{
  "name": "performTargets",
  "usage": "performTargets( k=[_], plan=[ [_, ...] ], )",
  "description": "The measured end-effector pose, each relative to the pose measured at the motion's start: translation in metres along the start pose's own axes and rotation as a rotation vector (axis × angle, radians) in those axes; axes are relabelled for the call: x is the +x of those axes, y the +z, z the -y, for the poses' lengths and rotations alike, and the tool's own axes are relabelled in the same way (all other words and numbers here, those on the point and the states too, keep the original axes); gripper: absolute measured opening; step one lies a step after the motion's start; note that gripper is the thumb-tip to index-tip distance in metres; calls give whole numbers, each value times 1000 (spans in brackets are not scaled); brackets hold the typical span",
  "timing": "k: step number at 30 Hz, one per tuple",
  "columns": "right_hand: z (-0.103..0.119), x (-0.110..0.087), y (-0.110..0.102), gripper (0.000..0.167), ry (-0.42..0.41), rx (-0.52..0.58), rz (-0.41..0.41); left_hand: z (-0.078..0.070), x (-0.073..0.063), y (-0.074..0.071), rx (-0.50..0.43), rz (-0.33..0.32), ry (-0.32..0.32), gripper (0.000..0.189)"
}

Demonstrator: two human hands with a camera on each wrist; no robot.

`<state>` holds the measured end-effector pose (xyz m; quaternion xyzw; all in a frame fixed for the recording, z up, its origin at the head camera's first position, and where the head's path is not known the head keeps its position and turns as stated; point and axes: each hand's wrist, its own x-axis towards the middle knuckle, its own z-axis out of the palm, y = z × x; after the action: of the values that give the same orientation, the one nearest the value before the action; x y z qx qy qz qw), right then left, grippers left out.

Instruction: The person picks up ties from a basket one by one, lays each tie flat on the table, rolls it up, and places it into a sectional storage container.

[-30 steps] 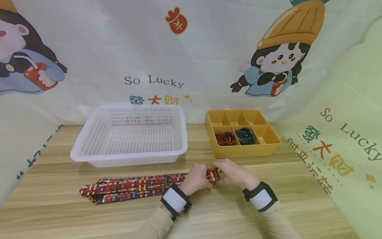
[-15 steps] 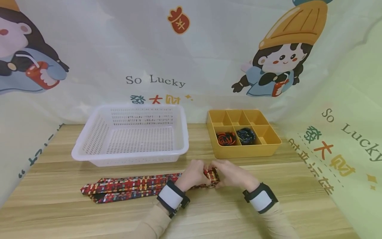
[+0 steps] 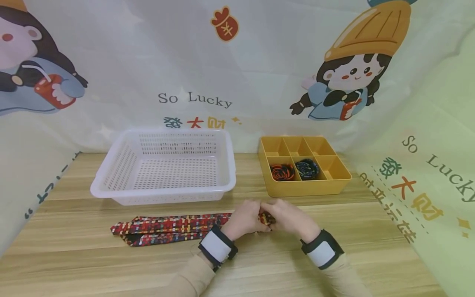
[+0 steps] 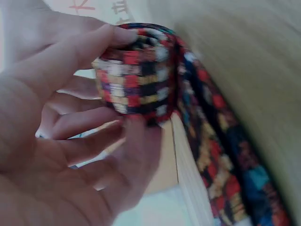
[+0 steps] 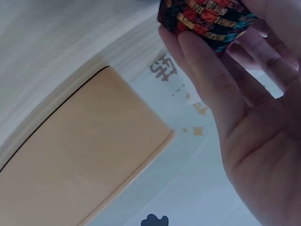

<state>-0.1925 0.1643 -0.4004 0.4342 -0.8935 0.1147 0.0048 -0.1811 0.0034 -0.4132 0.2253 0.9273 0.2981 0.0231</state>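
Note:
A red multicoloured checked necktie [image 3: 167, 226] lies folded lengthwise on the table, its pointed ends to the left. Its right end is wound into a coil [image 4: 136, 80], seen closely in the left wrist view. My left hand [image 3: 245, 220] pinches this coil between thumb and fingers. From the other side my right hand [image 3: 291, 218] holds it too, fingertips meeting the left hand's. In the right wrist view the coil [image 5: 204, 21] sits among the right fingers. From above, the hands mostly hide the coil.
Behind the hands stands a yellow six-part box [image 3: 304, 189] with an orange-and-black rolled tie [image 3: 283, 172] and a dark blue rolled tie [image 3: 307, 169] in two front compartments. A white perforated basket [image 3: 163, 194] stands at the back left, near the printed cloth backdrop [image 3: 259, 82].
The tie's loose ends have slid rightward, toward the hands, and its flat length is shorter. Both hands stay close together, their fingers shifting around the coil.

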Motion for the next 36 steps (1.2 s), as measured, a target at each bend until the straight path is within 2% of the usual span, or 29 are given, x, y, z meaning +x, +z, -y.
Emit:
performTargets(
  k=[3, 8, 10, 12, 14, 17, 21, 24, 27, 32, 36],
  plan=[
    [1, -1, 0, 42, 38, 21, -2, -1, 0, 2, -50, -27, 5, 31],
    [-2, -3, -2, 51, 170, 211, 3, 4, 3, 5, -132, -29, -57, 33],
    [-3, -5, -4, 55, 183, 261, 9, 7, 5, 7, -165, -21, -89, 35],
    [-5, -5, -6, 57, 154, 276, 11, 8, 5, 8, -182, -5, -128, 42],
    [-5, -5, -6, 55, 109, 265, 10, 8, 5, 10, -198, 11, -151, 48],
    [-5, -3, -4, 49, 51, 201, -7, 5, 3, 10, -187, 38, -147, 53],
    [-1, -2, 0, 46, 40, 74, -32, 0, 0, 4, -95, 42, -92, 50],
    [2, -2, 1, 44, 47, 17, -52, -3, -1, -1, -45, 29, -76, 45],
    [2, -3, 1, 46, 53, 24, -59, -4, -1, -2, -78, 24, -76, 40],
    [-1, -4, 0, 59, 95, 134, -8, 2, 0, 0, -152, 33, -146, 36],
    [-4, -3, -1, 52, 64, 134, -15, 4, 1, 0, -132, 43, -185, 37]
  ],
)
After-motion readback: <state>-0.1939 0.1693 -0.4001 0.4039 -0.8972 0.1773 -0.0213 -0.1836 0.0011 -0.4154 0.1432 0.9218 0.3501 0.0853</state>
